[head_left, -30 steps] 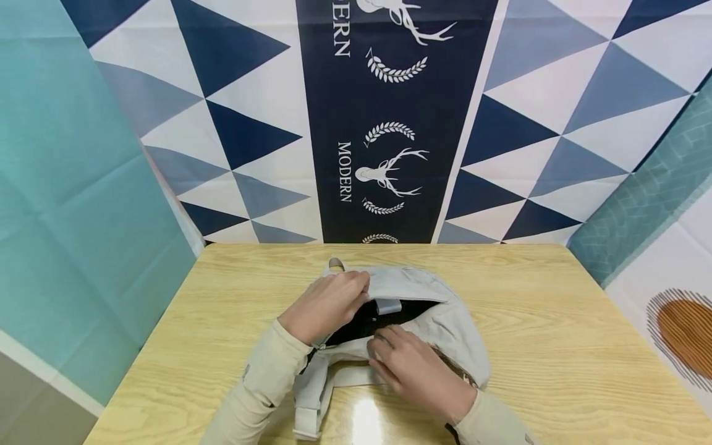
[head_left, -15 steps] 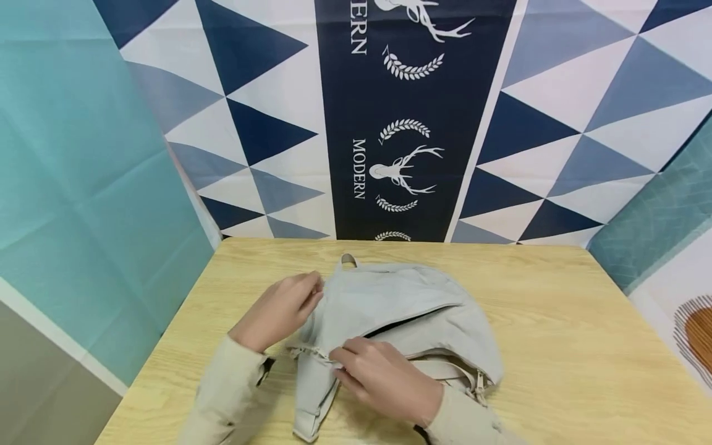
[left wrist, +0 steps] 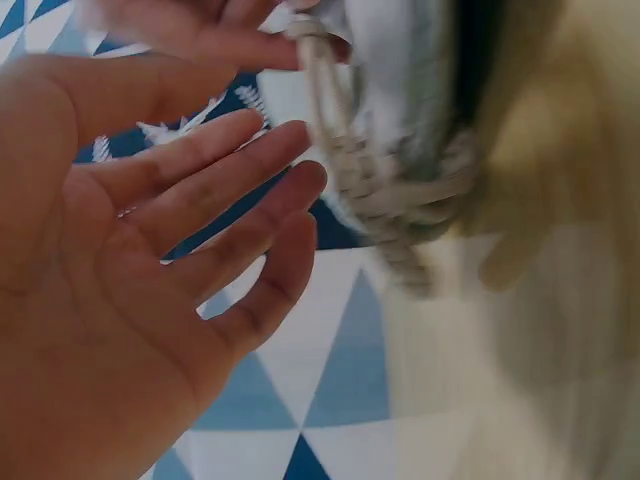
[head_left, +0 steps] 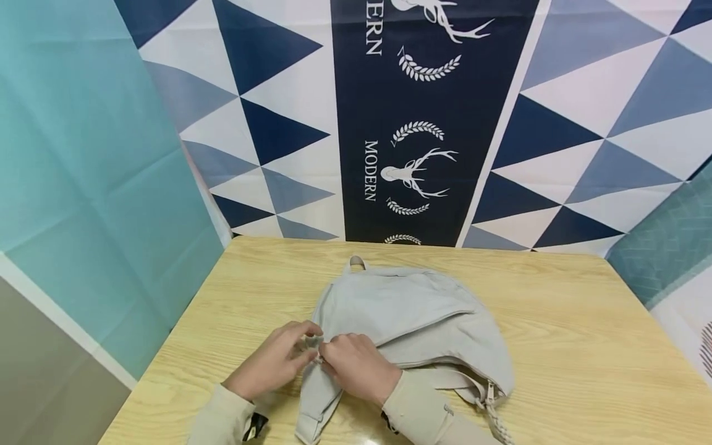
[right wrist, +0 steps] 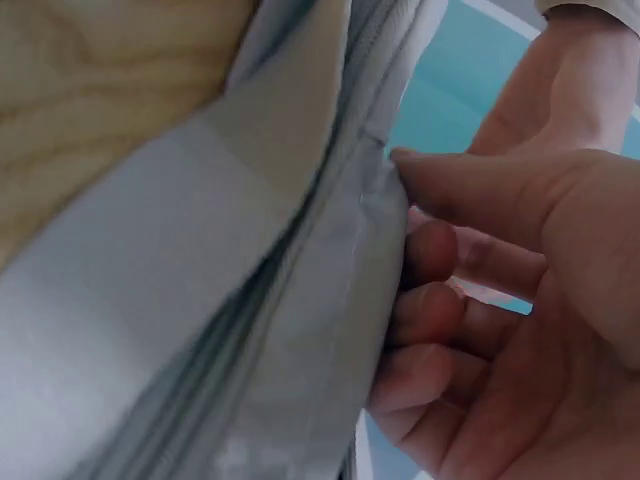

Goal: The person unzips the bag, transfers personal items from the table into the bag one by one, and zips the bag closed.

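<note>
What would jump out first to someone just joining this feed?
The pale grey bag lying flat in the middle of the wooden table, its braided zipper pull trailing at the near right. Then both hands, left hand and right hand, meeting at the bag's near-left corner. Behind hangs a navy deer-print banner.

Bright, even light; both wrist views are blurred, the head view bends at its edges.

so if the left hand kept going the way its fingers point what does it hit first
Most likely the right hand. The left hand points rightward at the near-left corner of the grey bag, fingertips almost at the right hand's fingers. Depth is unclear, so it might meet the bag's fabric edge first.
</note>
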`<move>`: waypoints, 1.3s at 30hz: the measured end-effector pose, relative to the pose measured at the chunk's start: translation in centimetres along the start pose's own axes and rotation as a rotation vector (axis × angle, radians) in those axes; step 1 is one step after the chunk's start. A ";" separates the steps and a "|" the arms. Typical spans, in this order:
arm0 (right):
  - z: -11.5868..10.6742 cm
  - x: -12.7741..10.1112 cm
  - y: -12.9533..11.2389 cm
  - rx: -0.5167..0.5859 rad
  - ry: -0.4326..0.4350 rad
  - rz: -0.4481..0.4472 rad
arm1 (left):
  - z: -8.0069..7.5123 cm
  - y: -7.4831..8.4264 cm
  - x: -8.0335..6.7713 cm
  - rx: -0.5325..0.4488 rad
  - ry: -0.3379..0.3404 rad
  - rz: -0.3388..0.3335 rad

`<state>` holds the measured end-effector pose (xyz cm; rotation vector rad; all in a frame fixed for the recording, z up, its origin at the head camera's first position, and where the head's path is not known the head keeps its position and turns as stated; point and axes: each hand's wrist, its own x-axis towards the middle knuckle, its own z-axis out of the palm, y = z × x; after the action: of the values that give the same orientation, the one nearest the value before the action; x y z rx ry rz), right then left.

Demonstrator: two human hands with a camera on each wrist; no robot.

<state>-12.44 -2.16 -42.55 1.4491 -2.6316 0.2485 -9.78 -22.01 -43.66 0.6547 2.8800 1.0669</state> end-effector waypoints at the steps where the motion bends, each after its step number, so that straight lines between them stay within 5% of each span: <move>1: 0.1 0.0 0.0 0.010 -0.004 -0.001 | 0.4 0.0 0.0 -0.004 -0.033 0.009; 6: 0.2 -0.3 0.1 0.110 -0.028 -0.003 | 1.7 -0.3 -0.1 0.058 -0.102 0.046; 15: -0.7 -1.0 0.3 0.217 -0.058 0.037 | 3.2 0.0 0.0 0.241 -0.001 0.063; 24: -0.4 -3.3 1.1 0.217 -0.003 -0.036 | 3.6 0.7 0.1 0.268 -0.010 0.041; 39: -1.4 -6.1 3.3 0.283 0.084 0.091 | 3.7 0.7 0.2 0.243 -0.085 -0.028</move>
<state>-11.94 4.91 -42.58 1.3586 -2.6800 0.7009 -9.16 -19.19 -46.06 0.6467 2.9600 0.6732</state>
